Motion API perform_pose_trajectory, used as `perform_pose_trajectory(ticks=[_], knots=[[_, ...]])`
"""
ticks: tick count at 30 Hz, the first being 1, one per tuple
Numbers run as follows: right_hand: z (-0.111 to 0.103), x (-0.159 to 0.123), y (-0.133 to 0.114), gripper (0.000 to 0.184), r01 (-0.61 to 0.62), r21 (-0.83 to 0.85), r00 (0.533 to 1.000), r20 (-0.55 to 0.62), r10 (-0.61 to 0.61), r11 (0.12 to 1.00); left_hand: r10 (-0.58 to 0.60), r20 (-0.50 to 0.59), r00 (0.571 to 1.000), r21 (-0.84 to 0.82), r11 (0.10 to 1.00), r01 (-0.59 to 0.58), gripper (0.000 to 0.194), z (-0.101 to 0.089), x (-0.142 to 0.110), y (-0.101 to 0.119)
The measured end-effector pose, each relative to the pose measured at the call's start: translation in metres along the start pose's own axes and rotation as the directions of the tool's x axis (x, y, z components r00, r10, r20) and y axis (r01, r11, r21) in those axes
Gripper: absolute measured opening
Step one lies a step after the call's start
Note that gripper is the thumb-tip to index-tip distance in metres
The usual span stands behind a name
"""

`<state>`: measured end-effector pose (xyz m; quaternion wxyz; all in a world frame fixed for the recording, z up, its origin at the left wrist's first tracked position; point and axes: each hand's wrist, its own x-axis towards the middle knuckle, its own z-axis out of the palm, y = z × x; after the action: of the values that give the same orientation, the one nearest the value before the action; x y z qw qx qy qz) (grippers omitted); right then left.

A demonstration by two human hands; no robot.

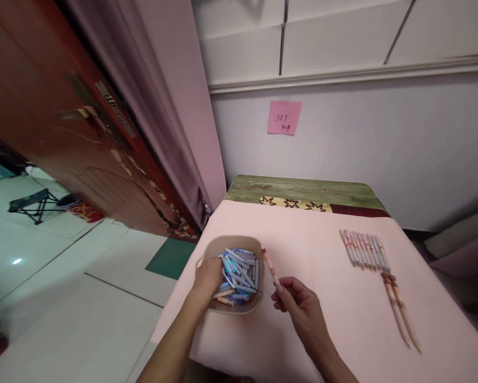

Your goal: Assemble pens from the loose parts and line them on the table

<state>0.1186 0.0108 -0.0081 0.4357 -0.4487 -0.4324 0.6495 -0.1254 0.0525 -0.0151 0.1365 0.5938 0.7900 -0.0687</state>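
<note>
My right hand [298,306] pinches one end of a pen [270,266], pale with orange-brown patterning, which points up and left beside the bin's right rim. A beige plastic bin [239,310] holds many pens [241,271], mostly blue, grey and white, with an orange one near its front. Inside the bin's left side, my left hand [209,275] reaches among them; its fingertips are hidden. On the right of the table lies a row of several pale pens [364,250] side by side. Just below that row, two brown-topped pens [401,311] lie together.
Pink covering [303,234] spreads over the table, leaving a green patterned strip [298,186] at the back. A wall with a pink note [284,118] stands behind. To the left are a curtain [151,96], a red-brown door [63,106] and a folding stool [29,202].
</note>
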Motion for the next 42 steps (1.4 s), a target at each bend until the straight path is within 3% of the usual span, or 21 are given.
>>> perform_pose_trajectory(ticks=[7, 9, 10, 12, 14, 16, 18, 24, 30, 36, 39, 42], knots=[[0.0, -0.003, 0.0, 0.044, 0.029, -0.032, 1.0, 0.01, -0.029, 0.999, -0.015, -0.111, 0.994, -0.095, 0.995, 0.005, 0.014, -0.01, -0.008, -0.01], [0.003, -0.002, 0.001, 0.044, 0.055, -0.05, 0.998, 0.02, -0.054, 0.997, -0.016, -0.148, 0.989, -0.273, 0.962, -0.025, 0.017, -0.013, -0.013, -0.01], [0.005, -0.001, 0.001, 0.043, 0.076, -0.063, 0.997, 0.03, -0.075, 0.995, -0.017, -0.149, 0.989, -0.427, 0.903, -0.049, 0.019, -0.013, -0.015, -0.008], [0.013, 0.003, 0.0, 0.041, 0.127, -0.106, 0.991, 0.056, -0.122, 0.986, -0.003, -0.132, 0.991, -0.733, 0.673, -0.096, 0.024, -0.013, -0.021, 0.0], [0.023, 0.01, -0.005, 0.04, 0.177, -0.177, 0.984, 0.07, -0.167, 0.968, 0.032, -0.135, 0.99, -0.877, 0.461, -0.135, 0.027, -0.013, -0.028, 0.009], [0.033, 0.018, -0.011, 0.037, 0.215, -0.264, 0.977, 0.066, -0.205, 0.94, 0.058, -0.18, 0.982, -0.905, 0.382, -0.189, 0.024, -0.015, -0.035, 0.019], [0.042, 0.026, -0.019, 0.032, 0.245, -0.341, 0.969, 0.059, -0.239, 0.908, 0.072, -0.228, 0.971, -0.899, 0.368, -0.238, 0.019, -0.02, -0.041, 0.027], [0.058, 0.043, -0.025, 0.019, 0.27, -0.514, 0.96, 0.085, -0.266, 0.814, 0.142, -0.318, 0.937, -0.833, 0.43, -0.348, 0.014, -0.032, -0.053, 0.035], [0.057, 0.043, -0.02, 0.025, 0.278, -0.637, 0.948, 0.062, -0.311, 0.719, 0.219, -0.359, 0.907, -0.77, 0.479, -0.42, 0.009, -0.031, -0.058, 0.032], [0.048, 0.05, -0.022, 0.029, 0.266, -0.634, 0.943, 0.014, -0.333, 0.726, 0.214, -0.161, 0.963, -0.94, 0.264, -0.216, 0.016, -0.026, -0.05, 0.015], [0.046, 0.054, -0.023, 0.018, 0.283, -0.581, 0.952, 0.073, -0.297, 0.763, 0.148, -0.201, 0.968, -0.956, 0.185, -0.226, 0.022, -0.025, -0.043, 0.006], [0.046, 0.051, -0.023, 0.021, 0.295, -0.571, 0.952, 0.108, -0.286, 0.766, 0.103, -0.22, 0.97, -0.966, 0.113, -0.231, 0.026, -0.026, -0.04, 0.001]])
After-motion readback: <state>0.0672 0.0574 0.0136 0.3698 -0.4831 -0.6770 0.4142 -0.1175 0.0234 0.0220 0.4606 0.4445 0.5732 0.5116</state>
